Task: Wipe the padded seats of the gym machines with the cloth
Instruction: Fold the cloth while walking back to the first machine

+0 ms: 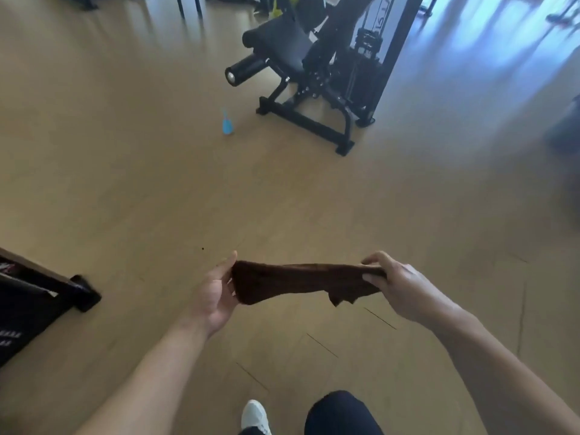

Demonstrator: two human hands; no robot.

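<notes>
Cloth [301,283]: a dark brown strip, stretched level between both hands above the floor [125,171].
Left hand [216,293]: palm turned inward, one end gripped.
Right hand [397,285]: knuckles up, the other end pinched.
Padded seat [279,42]: seen far ahead on a black machine.

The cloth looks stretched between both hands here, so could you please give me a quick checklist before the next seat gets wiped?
1. Cloth gripped by left hand and right hand: ok.
2. Cloth on the seat: not ok, held over the floor.
3. Path to the machine clear: ok, only the spray bottle stands beside it.
4. Cloth damp: cannot tell.
5. Seat already clean: cannot tell.
</notes>
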